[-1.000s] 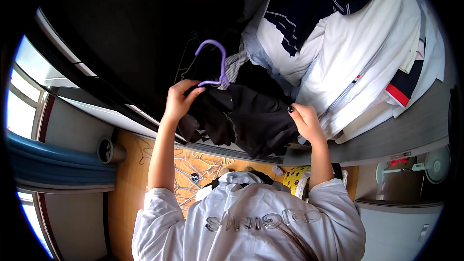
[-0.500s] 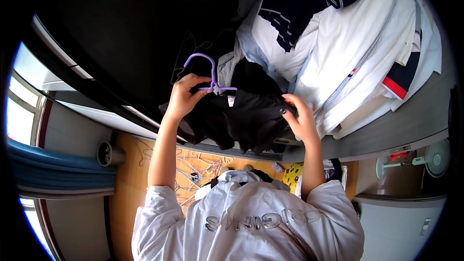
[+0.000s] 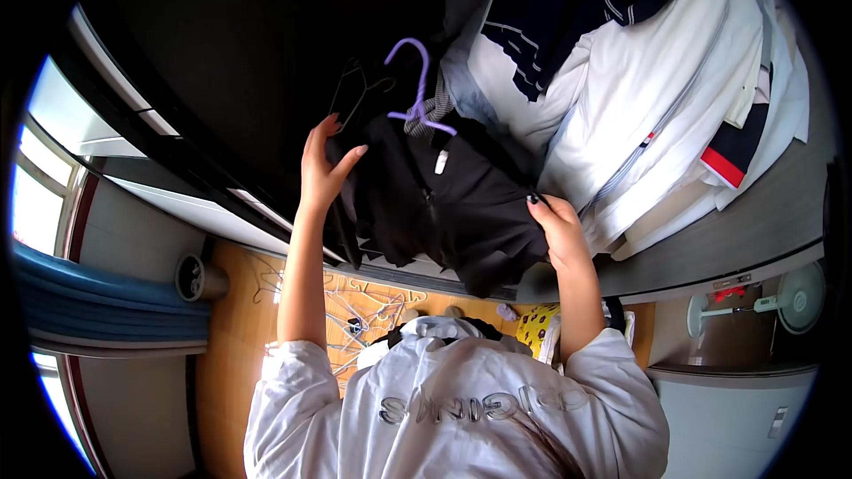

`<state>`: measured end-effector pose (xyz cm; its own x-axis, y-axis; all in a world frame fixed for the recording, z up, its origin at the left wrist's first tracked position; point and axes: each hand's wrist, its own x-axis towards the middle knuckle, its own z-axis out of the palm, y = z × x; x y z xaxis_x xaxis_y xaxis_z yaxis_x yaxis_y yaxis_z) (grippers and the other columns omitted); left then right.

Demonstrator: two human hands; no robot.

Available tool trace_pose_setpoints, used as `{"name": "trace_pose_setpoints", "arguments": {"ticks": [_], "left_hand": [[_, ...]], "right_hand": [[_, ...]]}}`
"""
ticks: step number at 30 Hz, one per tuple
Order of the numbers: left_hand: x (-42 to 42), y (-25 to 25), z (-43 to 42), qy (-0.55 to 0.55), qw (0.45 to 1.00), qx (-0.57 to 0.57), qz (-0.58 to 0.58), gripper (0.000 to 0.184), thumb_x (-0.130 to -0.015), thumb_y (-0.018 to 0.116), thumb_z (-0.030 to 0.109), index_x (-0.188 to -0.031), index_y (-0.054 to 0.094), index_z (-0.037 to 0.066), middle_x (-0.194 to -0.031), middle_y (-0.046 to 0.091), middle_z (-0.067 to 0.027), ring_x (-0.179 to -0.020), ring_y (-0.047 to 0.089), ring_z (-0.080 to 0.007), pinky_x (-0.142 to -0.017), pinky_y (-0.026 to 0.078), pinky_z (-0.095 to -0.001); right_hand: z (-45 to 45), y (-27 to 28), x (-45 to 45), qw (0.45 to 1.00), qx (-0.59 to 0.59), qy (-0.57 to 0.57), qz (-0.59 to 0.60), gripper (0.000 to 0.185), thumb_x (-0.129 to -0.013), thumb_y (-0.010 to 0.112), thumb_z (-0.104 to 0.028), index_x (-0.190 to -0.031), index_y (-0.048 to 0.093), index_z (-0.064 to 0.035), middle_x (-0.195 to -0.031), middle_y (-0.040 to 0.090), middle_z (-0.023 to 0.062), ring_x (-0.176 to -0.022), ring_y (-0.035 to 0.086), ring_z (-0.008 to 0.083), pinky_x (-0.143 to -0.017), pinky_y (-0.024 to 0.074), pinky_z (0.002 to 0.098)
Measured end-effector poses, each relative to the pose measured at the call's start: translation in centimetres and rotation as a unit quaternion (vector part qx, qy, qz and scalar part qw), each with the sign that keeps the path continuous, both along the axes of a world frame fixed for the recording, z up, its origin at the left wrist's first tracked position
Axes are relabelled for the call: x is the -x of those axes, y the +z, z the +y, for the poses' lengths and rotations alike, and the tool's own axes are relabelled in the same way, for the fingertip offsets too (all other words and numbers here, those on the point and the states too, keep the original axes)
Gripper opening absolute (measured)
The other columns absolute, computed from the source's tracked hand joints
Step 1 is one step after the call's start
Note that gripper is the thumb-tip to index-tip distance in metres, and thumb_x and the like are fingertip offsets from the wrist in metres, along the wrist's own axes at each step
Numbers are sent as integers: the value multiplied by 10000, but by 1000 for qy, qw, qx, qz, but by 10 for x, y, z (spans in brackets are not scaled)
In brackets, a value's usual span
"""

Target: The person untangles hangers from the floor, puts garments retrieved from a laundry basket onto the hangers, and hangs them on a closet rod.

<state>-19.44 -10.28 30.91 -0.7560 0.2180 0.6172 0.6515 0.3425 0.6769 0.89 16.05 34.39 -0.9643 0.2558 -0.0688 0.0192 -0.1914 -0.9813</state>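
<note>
A black garment (image 3: 470, 200) with a white neck label hangs on a purple hanger (image 3: 415, 113), whose hook points up and away from me. My left hand (image 3: 321, 168) is at the garment's left side, thumb and fingers spread apart, off the hanger. At the opposite side, my right hand (image 3: 563, 226) pinches the edge of the black cloth between thumb and fingers. Behind the hanger, a grey striped cloth (image 3: 437, 106) shows in part. Dark shadow hides much of what lies past my left fingertips.
White shirts (image 3: 612, 98) and a navy garment (image 3: 568, 13) lie piled at the right, on a grey surface. A thin wire hanger (image 3: 353, 93) shows in the dark. Several hangers (image 3: 377, 306) are scattered on the wooden floor. A fan (image 3: 799, 297) stands at the right.
My left hand has let go of the purple hanger and opened. The hanger has shifted up and right, its hook now tilted, with the black garment spread around it. My right hand has moved slightly down.
</note>
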Motion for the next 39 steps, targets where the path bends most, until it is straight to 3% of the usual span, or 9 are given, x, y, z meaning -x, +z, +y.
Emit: {"name": "trace_pose_setpoints", "arguments": {"ticks": [3, 7, 12, 21, 27, 29, 31, 35, 39], "left_hand": [[-9, -45, 6, 26, 999, -41, -20, 594, -684, 681, 194, -1143, 386, -41, -1084, 468, -197, -1025, 465, -306, -884, 361, -338], [-49, -133, 55, -138, 967, -58, -205, 642, -755, 619, 256, -1225, 302, -46, -1233, 364, -219, -1154, 365, -275, -945, 299, -334], [-107, -124, 122, -344, 862, -158, -337, 593, -848, 481, 225, -1279, 176, -45, -1295, 274, -203, -1215, 260, -238, -988, 198, -292], [-102, -106, 152, -386, 857, -79, -332, 550, -864, 439, 229, -1285, 178, -9, -1271, 315, -210, -1198, 301, -238, -978, 225, -294], [-109, -91, 168, -487, 791, -149, -340, 538, -878, 422, 202, -1288, 152, -18, -1261, 322, -164, -1170, 311, -193, -965, 231, -282], [-108, -88, 176, -522, 774, -186, -307, 516, -832, 516, 127, -1244, 245, -24, -1126, 468, -120, -1029, 448, -146, -879, 338, -252], [-106, -63, 169, -497, 819, -96, -268, 299, -807, 547, 74, -1079, 454, -7, -921, 557, -39, -844, 514, -91, -747, 399, -213], [-99, -44, 174, -396, 878, -94, -251, 81, -786, 579, 73, -756, 574, -2, -633, 529, 22, -609, 473, -33, -566, 386, -175], [-85, -46, 182, -360, 884, -187, -230, 107, -782, 579, 87, -783, 587, -20, -623, 543, -5, -557, 485, -54, -513, 390, -195]], "right_hand": [[3, 19, -4, 998, -15, -51, 30, 201, -832, 506, -178, -707, 508, -20, -654, 405, -79, -616, 330, 16, -566, 288, 162], [-5, 50, -4, 995, 29, -73, 68, 191, -838, 497, -170, -845, 542, 15, -786, 509, -29, -710, 420, 35, -665, 340, 169], [0, 76, -1, 982, 46, -140, 120, 265, -816, 491, -93, -1039, 513, 47, -960, 563, 46, -904, 508, 100, -819, 369, 212], [18, 167, 16, 960, 27, -116, 255, 238, -824, 483, -104, -1008, 525, 41, -948, 573, 65, -865, 537, 116, -780, 402, 227], [32, 234, 45, 926, 2, -201, 320, 232, -808, 520, -132, -958, 547, 42, -906, 586, 84, -815, 554, 135, -741, 423, 235], [42, 256, 54, 921, -25, -193, 338, 231, -805, 519, -139, -949, 552, 39, -897, 588, 85, -805, 555, 137, -732, 424, 234], [55, 275, 65, 908, -55, -220, 353, 226, -809, 502, -140, -931, 556, 42, -890, 587, 89, -794, 552, 141, -727, 423, 241], [73, 304, 84, 887, -77, -254, 379, 228, -809, 493, -119, -937, 551, 60, -921, 584, 119, -804, 569, 182, -729, 446, 270], [97, 327, 113, 878, -97, -270, 383, 229, -809, 490, -118, -918, 554, 73, -878, 593, 124, -785, 568, 179, -715, 443, 262]]}}
